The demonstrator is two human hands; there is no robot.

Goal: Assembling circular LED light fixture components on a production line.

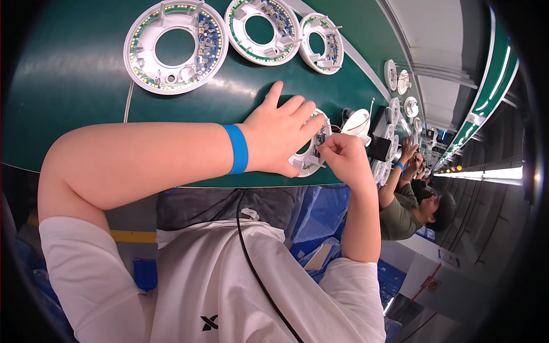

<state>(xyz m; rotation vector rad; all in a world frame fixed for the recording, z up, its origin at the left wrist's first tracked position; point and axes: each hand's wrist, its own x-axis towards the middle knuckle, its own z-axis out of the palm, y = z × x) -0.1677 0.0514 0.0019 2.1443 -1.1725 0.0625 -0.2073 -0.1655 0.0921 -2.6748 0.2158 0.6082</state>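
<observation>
A white ring-shaped lamp housing point(311, 162) with a circuit board in it lies near the table's front edge, partly hidden under my hands. My left hand point(280, 132) grips it from the left, thumb by its near edge and forefinger across its far side, other fingers spread. At the housing's right side, my right hand point(346, 159) is closed in a pinch over the board. Whatever sits between those fingertips is too small or hidden to name. Just beyond the right hand is a white cup-shaped part point(357, 123) with wires beside it.
Three more ring housings with boards, a large one point(146, 77), a middle one point(260, 56) and a right one point(313, 64), lie at the far side of the green table point(68, 86). A black box point(378, 147) stands right. Further along, a co-worker point(403, 208) handles parts.
</observation>
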